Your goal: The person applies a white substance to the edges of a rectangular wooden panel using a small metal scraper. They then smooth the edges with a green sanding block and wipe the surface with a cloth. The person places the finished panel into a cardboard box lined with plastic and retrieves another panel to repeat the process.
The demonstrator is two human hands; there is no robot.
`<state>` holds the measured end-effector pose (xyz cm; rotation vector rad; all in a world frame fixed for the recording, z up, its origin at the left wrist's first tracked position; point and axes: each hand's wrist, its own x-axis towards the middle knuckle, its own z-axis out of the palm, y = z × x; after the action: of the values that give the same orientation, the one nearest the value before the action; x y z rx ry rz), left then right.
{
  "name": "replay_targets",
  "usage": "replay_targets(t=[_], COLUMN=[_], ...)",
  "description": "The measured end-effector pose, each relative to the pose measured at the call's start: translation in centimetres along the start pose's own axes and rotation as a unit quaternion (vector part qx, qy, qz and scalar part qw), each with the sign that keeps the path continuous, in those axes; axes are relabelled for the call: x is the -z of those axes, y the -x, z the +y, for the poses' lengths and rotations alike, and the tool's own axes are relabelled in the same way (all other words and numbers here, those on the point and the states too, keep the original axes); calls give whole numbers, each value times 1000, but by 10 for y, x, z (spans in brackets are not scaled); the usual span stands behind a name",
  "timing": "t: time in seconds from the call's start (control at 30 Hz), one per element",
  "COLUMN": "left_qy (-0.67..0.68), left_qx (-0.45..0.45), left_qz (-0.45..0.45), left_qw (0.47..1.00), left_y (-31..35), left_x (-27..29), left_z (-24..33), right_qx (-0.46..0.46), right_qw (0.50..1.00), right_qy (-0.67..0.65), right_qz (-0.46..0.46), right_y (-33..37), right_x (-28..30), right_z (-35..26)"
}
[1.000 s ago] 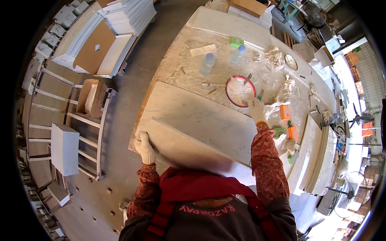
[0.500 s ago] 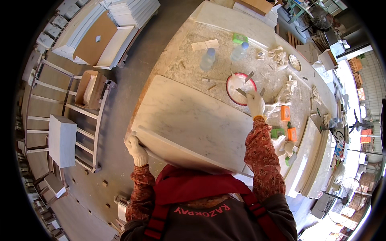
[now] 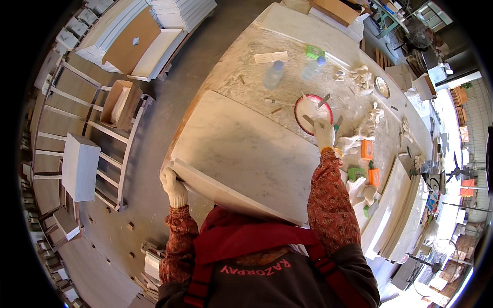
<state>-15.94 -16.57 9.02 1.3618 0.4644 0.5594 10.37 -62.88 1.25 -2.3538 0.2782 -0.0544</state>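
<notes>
1. Curling round its left end, the left hand [image 3: 173,189] grasps the pale stone strip [image 3: 226,194] along the flat slab's [image 3: 246,143] near edge; the right hand [image 3: 324,134] grips a flat-bladed tool [image 3: 308,120] at the bowl [image 3: 296,114].
2. Probably heavy, stiff and prone to chipping, the strip looks smooth enough to slip; both ends seem the safest hold.
3. Beyond the slab stand bowl and bottles [image 3: 273,77]; orange boxes [image 3: 366,149] crowd the right.

Grey floor [image 3: 149,149], slatted rack [image 3: 108,132] at left, bright light [image 3: 451,123] at right, pale, apparently ribbed wall [image 3: 477,113].
</notes>
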Motion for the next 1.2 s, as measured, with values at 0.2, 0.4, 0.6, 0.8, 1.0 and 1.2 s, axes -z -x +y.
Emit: replay_targets(t=[0.2,0.4,0.6,0.8,1.0,1.2], left_qy=[11,47,84,82,61,51], left_qx=[0,-23,21,19,-5,-14], left_qz=[-11,32,3,-2,-18,-25], left_qw=[1000,998,996,996,998,998], left_y=[4,5,9,14,15,15], left_x=[19,-9,-9,-8,-7,-5], left_z=[-11,13,17,27,34,31], right_qx=[10,65,71,121,144,168], right_qw=[963,929,885,873,883,895], right_qy=[-236,-293,-338,-331,-306,-298], right_qz=[-133,-217,-313,-337,-327,-288], right_y=[57,147,212,235,243,245], right_x=[37,61,58,42,36,33], right_z=[-105,-233,-297,-314,-317,-313])
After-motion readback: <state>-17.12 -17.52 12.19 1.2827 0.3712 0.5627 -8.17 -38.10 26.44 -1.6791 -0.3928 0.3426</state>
